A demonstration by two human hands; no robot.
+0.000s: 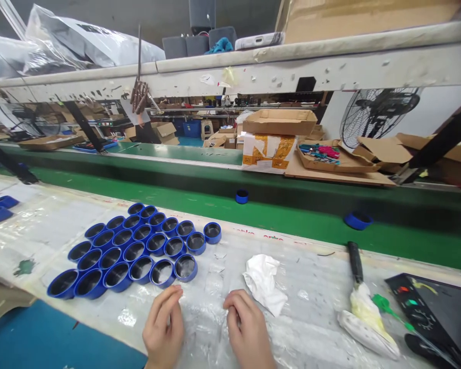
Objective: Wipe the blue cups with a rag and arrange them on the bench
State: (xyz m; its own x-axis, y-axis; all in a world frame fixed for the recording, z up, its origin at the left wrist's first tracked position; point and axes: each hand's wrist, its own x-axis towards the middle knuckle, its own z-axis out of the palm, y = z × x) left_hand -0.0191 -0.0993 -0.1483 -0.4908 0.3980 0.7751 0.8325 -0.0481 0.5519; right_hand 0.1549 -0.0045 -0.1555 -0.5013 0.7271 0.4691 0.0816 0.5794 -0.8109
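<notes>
My left hand (163, 325) and my right hand (248, 330) rest side by side on the plastic-covered bench top (311, 318) at the bottom middle, fingers curled under, palms down. Nothing shows inside either hand. Just beyond my left hand lies a tight cluster of several blue round caps (134, 246) with dark insides, set in rows. A crumpled white cloth (264, 282) lies just beyond my right hand.
A brush with a black handle and a wrapped, yellow-stained head (359, 292) lies at the right, next to a black panel with dials (434, 310). Two loose blue caps (242, 196) sit on the green conveyor belt (292, 215). Cardboard boxes (278, 133) and a fan (376, 110) stand behind.
</notes>
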